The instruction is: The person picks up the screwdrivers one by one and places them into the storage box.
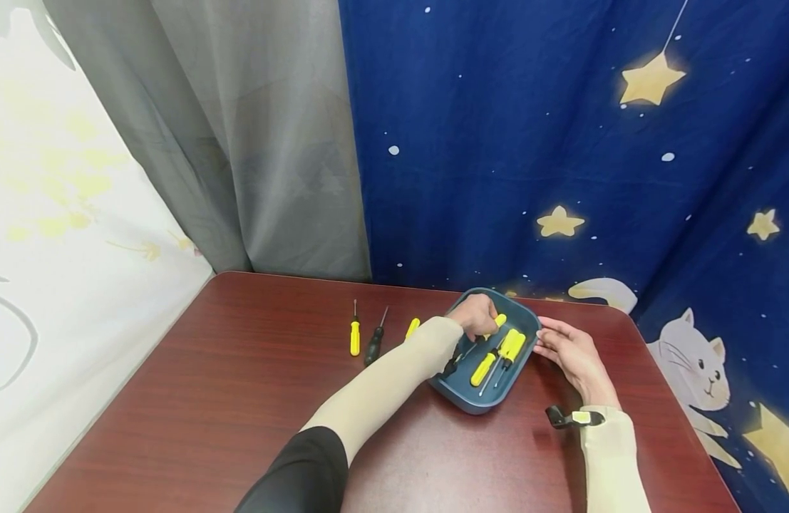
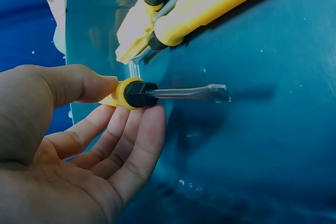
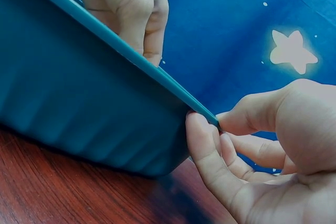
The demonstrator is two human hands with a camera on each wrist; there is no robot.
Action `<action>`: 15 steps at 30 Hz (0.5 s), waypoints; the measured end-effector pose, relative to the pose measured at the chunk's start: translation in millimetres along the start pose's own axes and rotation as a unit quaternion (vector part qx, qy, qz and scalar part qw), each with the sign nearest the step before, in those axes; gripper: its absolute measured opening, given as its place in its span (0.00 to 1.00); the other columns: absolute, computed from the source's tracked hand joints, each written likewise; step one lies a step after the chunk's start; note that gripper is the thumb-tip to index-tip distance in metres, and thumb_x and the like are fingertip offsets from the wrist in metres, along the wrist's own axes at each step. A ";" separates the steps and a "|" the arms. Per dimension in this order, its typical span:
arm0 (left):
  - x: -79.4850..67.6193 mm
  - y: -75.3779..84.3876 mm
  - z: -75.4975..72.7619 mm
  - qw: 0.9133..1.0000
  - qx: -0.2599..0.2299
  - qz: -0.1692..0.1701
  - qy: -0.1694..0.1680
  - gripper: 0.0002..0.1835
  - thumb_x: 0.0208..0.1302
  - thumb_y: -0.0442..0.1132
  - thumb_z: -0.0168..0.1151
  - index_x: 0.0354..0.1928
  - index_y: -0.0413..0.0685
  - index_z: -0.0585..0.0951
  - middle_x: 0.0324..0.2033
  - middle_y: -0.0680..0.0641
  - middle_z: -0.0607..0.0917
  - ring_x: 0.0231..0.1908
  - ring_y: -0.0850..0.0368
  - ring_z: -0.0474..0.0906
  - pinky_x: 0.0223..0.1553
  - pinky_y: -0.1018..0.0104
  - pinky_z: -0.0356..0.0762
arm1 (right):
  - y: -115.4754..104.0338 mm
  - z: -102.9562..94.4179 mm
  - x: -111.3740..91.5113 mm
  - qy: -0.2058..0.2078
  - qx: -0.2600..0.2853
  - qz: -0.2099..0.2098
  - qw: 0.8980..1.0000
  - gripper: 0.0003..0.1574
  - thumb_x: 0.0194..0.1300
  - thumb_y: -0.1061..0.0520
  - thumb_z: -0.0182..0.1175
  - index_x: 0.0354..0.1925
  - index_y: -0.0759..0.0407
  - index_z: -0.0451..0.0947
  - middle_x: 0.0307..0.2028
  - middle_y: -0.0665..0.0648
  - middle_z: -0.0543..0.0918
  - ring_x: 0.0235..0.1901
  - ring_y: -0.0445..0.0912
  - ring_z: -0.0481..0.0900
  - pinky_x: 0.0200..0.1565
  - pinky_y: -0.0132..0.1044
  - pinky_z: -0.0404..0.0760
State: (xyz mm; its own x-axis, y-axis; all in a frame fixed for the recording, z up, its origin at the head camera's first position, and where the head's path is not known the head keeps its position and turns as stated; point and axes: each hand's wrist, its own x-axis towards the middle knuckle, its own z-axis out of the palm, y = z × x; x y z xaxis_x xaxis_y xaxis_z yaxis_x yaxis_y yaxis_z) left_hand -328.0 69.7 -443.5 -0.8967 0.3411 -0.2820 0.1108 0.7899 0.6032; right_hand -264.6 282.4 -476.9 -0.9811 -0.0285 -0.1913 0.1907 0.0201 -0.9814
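Note:
My left hand (image 1: 476,315) reaches into a blue-grey plastic tray (image 1: 471,405) on the table. Between its thumb and fingertips it pinches a yellow-handled screwdriver (image 2: 140,95) by the handle, near the black collar; the flat metal blade points away from the palm. Several other yellow-handled screwdrivers (image 1: 484,369) lie in the tray, and a dark handle shows beside my left sleeve, partly hidden. My right hand (image 1: 576,356) is at the tray's right side. In the right wrist view, its thumb and fingers pinch the tray's rim (image 3: 173,86) at a corner.
Left of the tray lie a yellow screwdriver (image 1: 355,338), a black-handled screwdriver (image 1: 373,346) and a yellow handle (image 1: 413,327) partly covered by my left forearm. The reddish-brown table (image 1: 240,399) ends at a blue starry curtain (image 1: 471,178) and a grey one (image 1: 291,178).

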 end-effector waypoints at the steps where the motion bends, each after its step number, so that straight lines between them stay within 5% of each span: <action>1: 1.0 -0.1 0.1 1.000 0.001 -0.002 -0.002 0.08 0.66 0.36 0.67 0.45 0.44 0.86 0.42 0.50 0.85 0.29 0.62 0.81 0.25 0.68 0.84 | -0.1 0.0 0.0 0.001 0.000 0.001 1.000 0.35 0.74 0.64 0.56 0.75 0.71 0.60 0.38 0.45 0.87 0.36 0.36 0.85 0.44 0.29 0.86; 3: 3.4 -0.3 0.5 1.000 0.003 -0.007 -0.011 0.02 0.65 0.35 0.67 0.34 0.45 0.85 0.33 0.51 0.82 0.25 0.62 0.79 0.26 0.67 0.85 | -0.5 0.2 0.0 0.002 -0.002 0.002 1.000 0.35 0.75 0.64 0.56 0.75 0.70 0.60 0.38 0.45 0.86 0.36 0.35 0.85 0.44 0.29 0.86; 7: 7.1 -1.0 2.6 0.999 0.007 -0.015 -0.028 0.21 0.65 0.34 0.65 0.15 0.50 0.72 0.15 0.54 0.67 0.16 0.62 0.72 0.26 0.66 0.86 | -0.9 0.5 -0.3 0.003 -0.005 0.006 1.000 0.35 0.75 0.63 0.56 0.75 0.70 0.60 0.38 0.45 0.86 0.36 0.35 0.84 0.44 0.28 0.86; 15: 9.5 0.8 6.2 0.999 0.016 -0.005 -0.042 0.26 0.65 0.32 0.64 0.11 0.52 0.66 0.12 0.54 0.61 0.14 0.61 0.69 0.26 0.66 0.86 | -2.5 1.1 -0.8 0.003 -0.007 0.006 1.000 0.35 0.75 0.63 0.56 0.75 0.70 0.61 0.39 0.45 0.86 0.36 0.35 0.84 0.44 0.28 0.86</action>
State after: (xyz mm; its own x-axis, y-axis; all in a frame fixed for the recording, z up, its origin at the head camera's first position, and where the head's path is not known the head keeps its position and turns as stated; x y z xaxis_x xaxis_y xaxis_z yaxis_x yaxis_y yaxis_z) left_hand -333.7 76.7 -450.4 -0.8591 0.3739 -0.3494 0.1177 0.8088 0.5762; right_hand -264.3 281.2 -474.3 -0.9791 -0.0224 -0.2021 0.2013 0.0349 -0.9789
